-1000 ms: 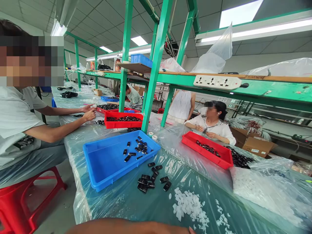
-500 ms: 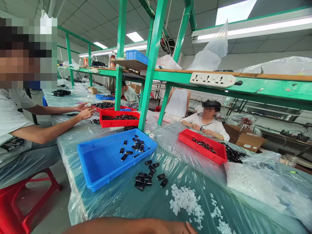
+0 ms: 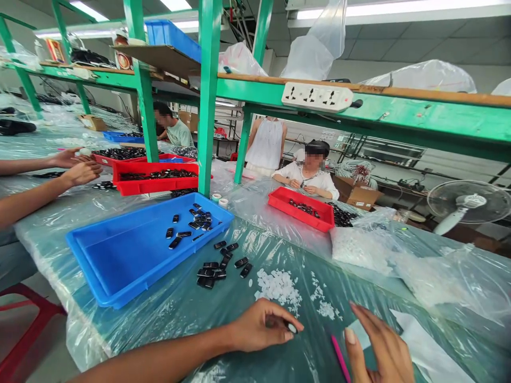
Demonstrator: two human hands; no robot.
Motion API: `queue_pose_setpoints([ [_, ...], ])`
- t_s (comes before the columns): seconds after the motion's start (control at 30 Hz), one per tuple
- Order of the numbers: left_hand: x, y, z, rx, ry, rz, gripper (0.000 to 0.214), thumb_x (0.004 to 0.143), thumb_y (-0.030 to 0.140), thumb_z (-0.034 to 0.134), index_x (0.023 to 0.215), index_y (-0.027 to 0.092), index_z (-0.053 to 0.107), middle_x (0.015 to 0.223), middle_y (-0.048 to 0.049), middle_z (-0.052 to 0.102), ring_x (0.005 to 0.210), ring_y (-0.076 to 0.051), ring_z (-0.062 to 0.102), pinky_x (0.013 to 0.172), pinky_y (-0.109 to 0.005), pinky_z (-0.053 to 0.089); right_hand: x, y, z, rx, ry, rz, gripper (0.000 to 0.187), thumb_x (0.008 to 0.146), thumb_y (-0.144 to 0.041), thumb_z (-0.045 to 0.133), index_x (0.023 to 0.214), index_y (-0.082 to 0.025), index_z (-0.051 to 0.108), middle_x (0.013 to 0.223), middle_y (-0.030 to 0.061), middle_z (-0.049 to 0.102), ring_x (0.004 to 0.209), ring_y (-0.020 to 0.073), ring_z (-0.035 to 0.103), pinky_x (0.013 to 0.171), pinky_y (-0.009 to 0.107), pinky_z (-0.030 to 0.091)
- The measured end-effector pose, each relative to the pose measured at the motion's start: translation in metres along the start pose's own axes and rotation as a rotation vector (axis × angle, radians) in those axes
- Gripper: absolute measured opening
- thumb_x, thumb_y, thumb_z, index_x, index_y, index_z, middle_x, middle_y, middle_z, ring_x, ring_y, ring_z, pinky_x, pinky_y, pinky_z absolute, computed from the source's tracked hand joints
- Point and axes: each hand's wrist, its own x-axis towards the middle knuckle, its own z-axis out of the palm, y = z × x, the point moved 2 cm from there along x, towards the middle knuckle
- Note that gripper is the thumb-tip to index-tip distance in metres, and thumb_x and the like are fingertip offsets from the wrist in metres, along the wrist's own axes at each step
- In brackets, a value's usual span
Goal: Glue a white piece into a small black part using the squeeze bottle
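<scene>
My left hand (image 3: 261, 325) rests low on the plastic-covered table, fingers pinched round a small black part (image 3: 293, 328). My right hand (image 3: 381, 351) hovers beside it with fingers spread and nothing in them, just right of a pink stick (image 3: 340, 358) lying on the table. Ahead of my left hand lie a cluster of black parts (image 3: 219, 267) and a scatter of small white pieces (image 3: 279, 286). A blue tray (image 3: 120, 255) to the left holds several more black parts.
A clear bag of white pieces (image 3: 359, 247) lies at right, a red tray (image 3: 301, 210) beyond it before a seated person. Another person's hands (image 3: 77, 167) work at left near a red tray (image 3: 155, 178). Green posts (image 3: 209, 101) carry a shelf with a power strip (image 3: 317, 97). A fan (image 3: 469, 205) stands far right.
The view has tipped down and turned right. My left hand has come into sight pinching a black part, and my right hand has appeared beside it. The neighbour's upper body has left the picture.
</scene>
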Motion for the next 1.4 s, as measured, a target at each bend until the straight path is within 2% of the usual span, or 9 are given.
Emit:
queue_pose_setpoints([
  [0.1,-0.001,-0.003,-0.001,0.013,-0.014,0.012,0.04,0.076,0.044,0.062,0.103,0.015,0.069,0.094,-0.0111,0.069,0.081,-0.02,0.063,0.068,-0.024,0.047,0.011,0.005,-0.011,-0.109,0.032,0.092,0.042,0.085,-0.037,0.045,0.12,-0.015,0.051,0.119,0.0167,0.052,0.113,0.0344,0.042,0.096,0.05,0.027],
  [0.3,0.004,-0.014,-0.003,-0.018,0.024,-0.013,0.041,0.073,0.044,0.065,0.1,0.013,0.07,0.09,-0.0113,0.069,0.078,-0.019,0.063,0.07,-0.027,0.048,0.012,0.048,-0.02,0.085,-0.011,0.508,0.048,0.088,-0.042,0.033,0.13,-0.022,0.044,0.133,0.012,0.044,0.124,0.0332,0.033,0.098,0.052,0.026],
  [0.5,0.009,-0.025,-0.004,-0.244,0.052,-0.153,0.046,0.067,0.046,0.07,0.095,0.01,0.067,0.084,-0.0091,0.068,0.063,-0.013,0.062,0.066,-0.026,0.048,-0.003,0.123,-0.014,0.223,-0.356,0.641,0.05,0.075,-0.03,0.046,0.124,-0.019,0.05,0.12,0.0114,0.059,0.114,0.029,0.051,0.087,0.041,0.042],
  [0.63,0.008,-0.026,-0.006,-0.251,0.053,-0.172,0.044,0.07,0.045,0.068,0.099,0.011,0.066,0.09,-0.0109,0.069,0.067,-0.014,0.064,0.064,-0.025,0.047,-0.011,0.138,-0.006,0.325,-0.511,0.719,0.058,0.065,-0.027,0.061,0.122,-0.02,0.054,0.108,0.0093,0.066,0.109,0.0284,0.056,0.084,0.041,0.046],
  [0.77,0.008,-0.026,-0.005,-0.248,0.041,-0.163,0.041,0.073,0.043,0.066,0.1,0.011,0.067,0.094,-0.0129,0.069,0.071,-0.016,0.065,0.066,-0.026,0.048,-0.011,0.125,0.0,0.362,-0.563,0.773,0.066,0.062,-0.042,0.07,0.119,-0.013,0.054,0.112,0.0135,0.064,0.107,0.0294,0.057,0.084,0.042,0.047],
  [0.87,0.008,-0.027,-0.003,-0.235,0.03,-0.135,0.043,0.073,0.043,0.067,0.1,0.01,0.068,0.095,-0.0139,0.068,0.071,-0.017,0.065,0.067,-0.027,0.049,-0.006,0.109,0.002,0.414,-0.579,0.729,0.049,0.069,-0.047,0.064,0.106,-0.015,0.061,0.102,0.0091,0.068,0.099,0.0262,0.061,0.086,0.039,0.046],
  [1.07,0.005,-0.021,0.0,-0.05,0.029,-0.031,0.04,0.072,0.041,0.068,0.101,0.013,0.07,0.091,-0.0111,0.071,0.077,-0.021,0.065,0.07,-0.028,0.05,0.005,0.084,0.004,0.456,-0.416,0.788,0.043,0.066,-0.051,0.065,0.097,-0.021,0.062,0.102,0.0062,0.068,0.099,0.027,0.06,0.087,0.039,0.044],
  [1.2,0.004,-0.017,-0.001,0.027,0.037,0.004,0.037,0.073,0.039,0.068,0.103,0.017,0.07,0.094,-0.0099,0.071,0.079,-0.02,0.064,0.066,-0.024,0.049,0.002,0.056,0.011,0.733,-0.217,0.838,0.043,0.061,-0.049,0.071,0.094,-0.023,0.061,0.101,0.0034,0.069,0.096,0.0238,0.06,0.086,0.033,0.045],
  [1.4,0.005,-0.018,-0.001,0.031,0.067,0.003,0.035,0.07,0.036,0.071,0.098,0.015,0.071,0.089,-0.0092,0.07,0.07,-0.015,0.061,0.063,-0.022,0.046,-0.013,0.014,0.03,1.33,-0.136,1.036,0.045,0.072,-0.057,0.06,0.1,-0.022,0.064,0.075,0.001,0.065,0.069,0.0152,0.058,0.064,0.028,0.049],
])
